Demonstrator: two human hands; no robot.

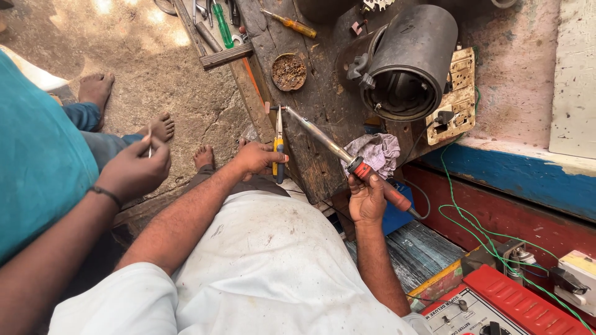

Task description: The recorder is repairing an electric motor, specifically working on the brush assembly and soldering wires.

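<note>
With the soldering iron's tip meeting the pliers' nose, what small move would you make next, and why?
Probably hold the soldering iron steady against the pliers a moment. The right hand grips its red handle, the left hand the yellow pliers handles, and the tip sits at the nose over the wooden bench. What the pliers pinch is too small to tell.

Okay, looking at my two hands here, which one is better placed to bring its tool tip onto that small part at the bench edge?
Probably the right hand: it grips the soldering iron, whose tip already meets the pliers tip. The left hand is busy holding the pliers steady.
</note>
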